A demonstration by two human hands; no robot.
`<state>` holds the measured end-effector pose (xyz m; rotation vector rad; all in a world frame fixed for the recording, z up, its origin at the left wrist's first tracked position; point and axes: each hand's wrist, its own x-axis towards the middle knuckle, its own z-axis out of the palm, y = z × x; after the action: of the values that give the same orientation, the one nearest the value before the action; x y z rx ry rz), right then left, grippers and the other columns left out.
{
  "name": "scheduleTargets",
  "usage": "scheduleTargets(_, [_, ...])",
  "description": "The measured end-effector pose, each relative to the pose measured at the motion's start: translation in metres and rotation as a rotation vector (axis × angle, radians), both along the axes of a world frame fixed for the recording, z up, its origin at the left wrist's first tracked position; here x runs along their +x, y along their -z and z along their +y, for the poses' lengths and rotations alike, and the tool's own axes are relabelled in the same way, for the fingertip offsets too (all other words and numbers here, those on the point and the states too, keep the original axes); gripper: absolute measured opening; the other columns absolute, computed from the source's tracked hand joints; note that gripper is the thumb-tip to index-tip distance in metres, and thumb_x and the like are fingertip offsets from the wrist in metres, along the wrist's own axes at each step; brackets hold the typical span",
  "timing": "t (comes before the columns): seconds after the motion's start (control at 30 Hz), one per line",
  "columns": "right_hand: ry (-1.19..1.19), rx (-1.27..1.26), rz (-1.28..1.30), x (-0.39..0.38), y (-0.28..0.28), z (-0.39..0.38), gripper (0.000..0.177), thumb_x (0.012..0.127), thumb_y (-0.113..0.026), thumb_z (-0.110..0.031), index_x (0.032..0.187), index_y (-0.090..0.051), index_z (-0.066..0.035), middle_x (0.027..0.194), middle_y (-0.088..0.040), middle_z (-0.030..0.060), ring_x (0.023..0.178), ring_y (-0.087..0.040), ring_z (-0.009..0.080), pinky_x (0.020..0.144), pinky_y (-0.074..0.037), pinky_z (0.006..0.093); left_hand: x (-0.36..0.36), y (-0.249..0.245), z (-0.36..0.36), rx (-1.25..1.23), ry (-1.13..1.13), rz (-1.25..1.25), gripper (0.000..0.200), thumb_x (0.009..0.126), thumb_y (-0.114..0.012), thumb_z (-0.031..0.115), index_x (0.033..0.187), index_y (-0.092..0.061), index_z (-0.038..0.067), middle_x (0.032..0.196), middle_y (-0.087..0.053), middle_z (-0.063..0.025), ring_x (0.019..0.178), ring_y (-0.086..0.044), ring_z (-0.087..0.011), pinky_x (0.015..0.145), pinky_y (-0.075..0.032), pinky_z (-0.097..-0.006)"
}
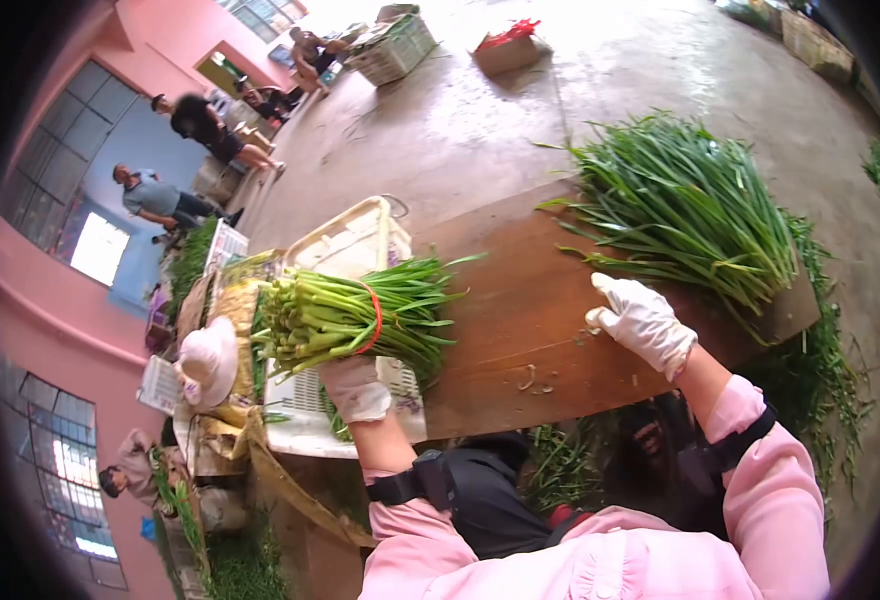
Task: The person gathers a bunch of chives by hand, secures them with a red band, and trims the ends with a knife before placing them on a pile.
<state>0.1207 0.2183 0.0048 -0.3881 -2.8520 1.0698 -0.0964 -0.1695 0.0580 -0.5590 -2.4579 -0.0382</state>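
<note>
My left hand (357, 390), in a whitish glove, is under a bunch of long-leaved greens (325, 315) and grips it from the near side; the bunch hides its fingers. A red band (373, 318) circles the bunch, whose thick pale stalk ends point left and leaves point right. The bunch is over the left end of a brown wooden board (510, 310), beside a white plastic crate (345, 240). Above the board's right part, my gloved right hand (645, 322) holds nothing, thumb and fingers apart. Just beyond it lies a large loose pile of similar greens (685, 210).
Loose leaves (820, 400) hang and lie right of the board. A pale hat (208, 362) rests among baskets on the left. Farther off are a cardboard box with red things (510, 50), a full crate (392, 50) and several people, one of them standing (200, 120).
</note>
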Motion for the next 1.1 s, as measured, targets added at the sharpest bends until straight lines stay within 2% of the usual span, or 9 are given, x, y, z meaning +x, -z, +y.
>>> scheduleTargets(0.03, [-0.017, -0.014, 0.008, -0.004, 0.015, -0.004, 0.068, 0.09, -0.074, -0.036, 0.144, -0.055, 0.0, 0.137, -0.064, 0.0212, 0.127, -0.06, 0.035, 0.11, -0.046, 0.041, -0.002, -0.002, -0.007, -0.51, -0.189, 0.259, 0.057, 0.104, -0.05, 0.047, 0.149, -0.05, 0.012, 0.156, -0.049, -0.0152, 0.142, -0.046, -0.0339, 0.121, -0.032, -0.053])
scheduleTargets(0.13, [-0.059, 0.145, 0.192, -0.016, 0.042, -0.019, 0.088, 0.088, -0.075, -0.041, 0.155, -0.039, 0.003, 0.153, -0.049, 0.0239, 0.143, -0.047, 0.0359, 0.12, -0.036, 0.042, -0.019, 0.013, -0.037, -0.443, -0.074, 0.467, 0.066, 0.099, -0.058, 0.05, 0.153, -0.049, 0.012, 0.153, -0.053, -0.0116, 0.14, -0.05, -0.0322, 0.122, -0.034, -0.049])
scheduleTargets(0.23, [-0.099, 0.253, 0.184, -0.018, 0.052, -0.041, 0.108, 0.082, -0.079, -0.044, 0.161, -0.023, 0.004, 0.163, -0.034, 0.0279, 0.151, -0.033, 0.0437, 0.126, -0.022, 0.05, -0.053, 0.055, -0.083, -0.245, -0.137, 0.101, 0.062, 0.104, -0.048, 0.051, 0.151, -0.05, 0.01, 0.146, -0.059, -0.0139, 0.134, -0.056, -0.0313, 0.118, -0.04, -0.0484])
scheduleTargets(0.4, [-0.947, 0.021, 0.103, 0.005, 0.014, -0.102, 0.074, 0.081, -0.079, -0.042, 0.141, -0.057, -0.005, 0.147, -0.055, 0.0211, 0.136, -0.051, 0.0444, 0.114, -0.041, 0.0534, -0.042, 0.051, -0.079, 0.045, -0.09, 0.079, 0.06, 0.105, -0.048, 0.049, 0.151, -0.05, 0.011, 0.147, -0.058, -0.0144, 0.134, -0.056, -0.0319, 0.118, -0.04, -0.0497])
scheduleTargets(0.53, [-0.689, 0.042, 0.057, -0.009, -0.02, -0.095, 0.048, 0.085, -0.075, -0.035, 0.122, -0.068, -0.004, 0.119, -0.069, 0.0155, 0.101, -0.067, 0.0391, 0.09, -0.055, 0.0466, -0.031, 0.028, -0.063, 0.688, 0.104, -0.049, 0.058, 0.106, -0.047, 0.048, 0.151, -0.049, 0.011, 0.148, -0.057, -0.0147, 0.134, -0.055, -0.0324, 0.118, -0.04, -0.0507])
scheduleTargets(0.7, [-0.303, -0.084, 0.725, -0.002, -0.085, -0.102, 0.03, 0.082, -0.08, -0.021, 0.108, -0.073, -0.007, 0.1, -0.075, 0.0135, 0.093, -0.072, 0.0348, 0.081, -0.058, 0.0427, 0.0, -0.013, -0.04, 1.68, 0.639, -0.312, 0.056, 0.107, -0.047, 0.046, 0.151, -0.048, 0.011, 0.148, -0.056, -0.0152, 0.134, -0.055, -0.0329, 0.118, -0.041, -0.0519])
scheduleTargets(0.8, [-0.31, -0.093, 0.92, 0.012, -0.145, -0.127, 0.036, 0.072, -0.09, -0.015, 0.104, -0.075, -0.01, 0.096, -0.075, 0.0098, 0.085, -0.072, 0.0295, 0.076, -0.059, 0.0385, 0.023, -0.028, -0.024, 1.872, 0.831, -0.487, 0.055, 0.108, -0.046, 0.045, 0.151, -0.048, 0.011, 0.149, -0.055, -0.0154, 0.135, -0.055, -0.0333, 0.118, -0.041, -0.0526])
scheduleTargets(0.93, [-0.353, 0.14, 0.797, 0.031, -0.198, -0.164, 0.043, 0.074, -0.088, -0.036, 0.105, -0.073, -0.01, 0.091, -0.07, 0.0089, 0.081, -0.068, 0.0311, 0.071, -0.054, 0.0424, 0.075, -0.031, 0.009, 2.02, 1.099, -0.822, 0.054, 0.109, -0.046, 0.044, 0.151, -0.048, 0.011, 0.149, -0.055, -0.0158, 0.135, -0.055, -0.0338, 0.118, -0.041, -0.0536])
scheduleTargets(1.1, [-0.295, 0.264, 0.943, 0.035, -0.185, -0.184, 0.041, 0.075, -0.084, -0.036, 0.103, -0.071, -0.009, 0.09, -0.066, 0.0108, 0.086, -0.066, 0.0329, 0.074, -0.052, 0.0459, 0.128, -0.031, 0.049, 2.144, 1.426, -1.169, 0.051, 0.11, -0.046, 0.041, 0.149, -0.05, 0.008, 0.14, -0.062, -0.0174, 0.121, -0.064, -0.033, 0.11, -0.05, -0.0507])
